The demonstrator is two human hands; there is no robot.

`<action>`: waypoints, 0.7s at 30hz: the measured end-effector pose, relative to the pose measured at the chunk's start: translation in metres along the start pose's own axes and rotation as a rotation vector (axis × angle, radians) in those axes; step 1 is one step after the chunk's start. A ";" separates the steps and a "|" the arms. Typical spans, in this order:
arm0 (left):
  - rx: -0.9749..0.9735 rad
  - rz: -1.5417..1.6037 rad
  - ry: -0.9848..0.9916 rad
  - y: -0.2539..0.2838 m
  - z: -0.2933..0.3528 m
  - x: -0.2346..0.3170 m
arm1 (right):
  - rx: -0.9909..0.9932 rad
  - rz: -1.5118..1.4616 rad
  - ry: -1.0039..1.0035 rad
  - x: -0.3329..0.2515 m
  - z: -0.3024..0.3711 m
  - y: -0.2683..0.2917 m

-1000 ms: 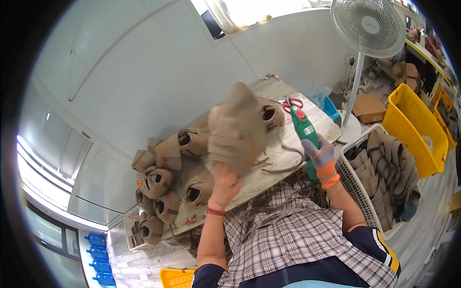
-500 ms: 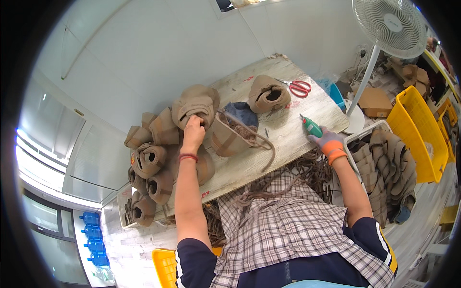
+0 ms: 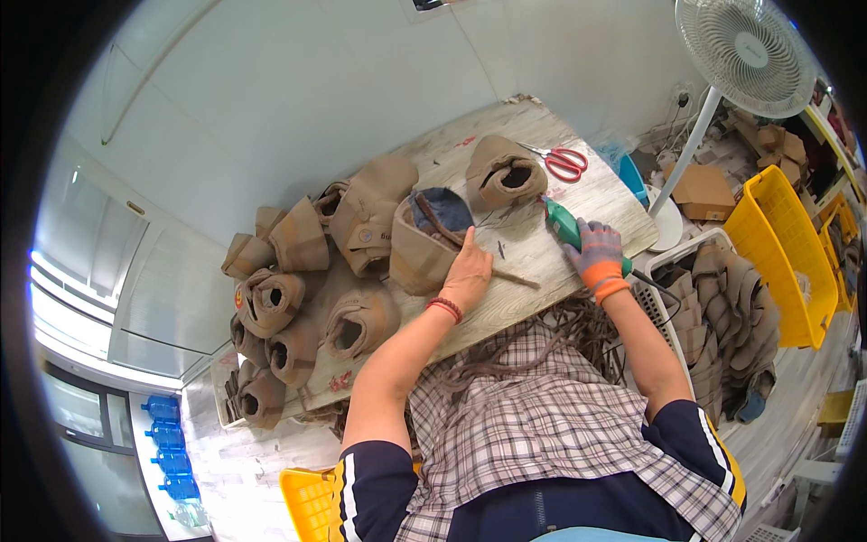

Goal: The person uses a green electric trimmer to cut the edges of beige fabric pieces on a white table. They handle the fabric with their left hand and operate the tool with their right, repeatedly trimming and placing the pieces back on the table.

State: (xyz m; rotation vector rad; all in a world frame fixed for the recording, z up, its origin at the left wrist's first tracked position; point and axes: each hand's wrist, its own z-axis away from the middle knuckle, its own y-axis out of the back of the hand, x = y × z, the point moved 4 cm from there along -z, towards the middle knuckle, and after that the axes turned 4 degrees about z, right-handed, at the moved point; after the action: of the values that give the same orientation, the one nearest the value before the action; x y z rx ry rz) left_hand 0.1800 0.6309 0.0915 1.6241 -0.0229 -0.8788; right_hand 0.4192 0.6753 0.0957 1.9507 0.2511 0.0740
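My bare left hand (image 3: 469,275) pinches the right-hand rim of a tan cup-shaped cloth piece (image 3: 420,248) with a dark blue lining. A brown strip runs from near my fingertips across the table. My right hand (image 3: 596,253), in a grey and orange glove, grips a green corded hand tool (image 3: 564,226). The tool's tip points up and left, close to another tan cloth piece (image 3: 498,176) with a dark opening, apart from the one in my left hand. Red-handled scissors (image 3: 564,164) lie at the far right of the table.
Several tan cloth pieces (image 3: 271,303) crowd the left of the worn table (image 3: 533,248). More cloth fills a white crate (image 3: 664,316) at right, beside a yellow basket (image 3: 786,262). A fan (image 3: 745,54) stands at the back right; brown strips (image 3: 560,330) hang below the edge.
My left hand has left a tan cloth piece farther left and taken the blue-lined one by its rim. My right hand has brought the green tool slightly left.
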 end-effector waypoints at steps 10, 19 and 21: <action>0.166 2.254 0.105 0.039 0.013 0.094 | 0.008 -0.042 -0.050 0.011 0.022 0.001; 0.410 1.014 0.358 0.021 0.013 0.095 | 0.325 -0.313 0.002 0.023 0.011 0.012; 0.164 1.251 0.104 0.037 -0.005 0.105 | 0.289 -0.410 -0.036 0.034 -0.013 0.010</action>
State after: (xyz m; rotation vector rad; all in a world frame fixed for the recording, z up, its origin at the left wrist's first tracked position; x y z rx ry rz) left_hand 0.2738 0.5761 0.0682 1.4153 -0.9474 0.1847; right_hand 0.4514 0.6905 0.1072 2.1434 0.6619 -0.2789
